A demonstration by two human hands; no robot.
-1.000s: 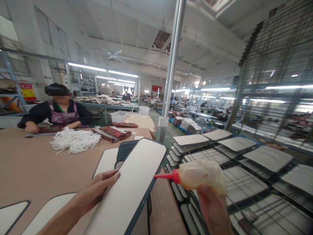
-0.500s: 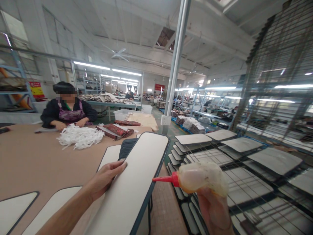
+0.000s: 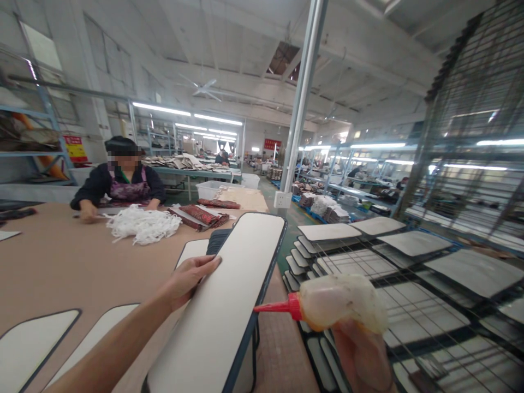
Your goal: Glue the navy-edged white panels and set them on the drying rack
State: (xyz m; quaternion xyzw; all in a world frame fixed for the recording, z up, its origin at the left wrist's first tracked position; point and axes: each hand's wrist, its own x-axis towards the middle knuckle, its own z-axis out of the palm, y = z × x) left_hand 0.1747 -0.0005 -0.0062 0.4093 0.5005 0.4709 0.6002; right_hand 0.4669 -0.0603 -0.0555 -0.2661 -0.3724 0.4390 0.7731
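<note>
My left hand (image 3: 190,281) grips the left edge of a long cream panel (image 3: 229,289) with a dark border, thumb on top and the other fingers partly hidden. The panel is tilted above the brown table (image 3: 135,273). In my right hand (image 3: 360,349) is a translucent squeeze bottle (image 3: 341,300) with a red nozzle (image 3: 280,308). Its tip touches or nearly touches the panel's dark right edge. Behind the panel lies a bundle of dark strips (image 3: 216,241). More cream panels (image 3: 35,344) rest on the table at the lower left.
Across the table sits a person (image 3: 120,183) in a purple apron, behind a heap of white strips (image 3: 143,225). Red patterned fabric (image 3: 202,215) lies beside it. Wire racks with cream panels (image 3: 415,243) stand at the right. A metal post (image 3: 301,103) rises beyond the table.
The nozzle tip is a little lower along the panel's right edge. The view has shifted slightly, and the seated person's hands have moved apart.
</note>
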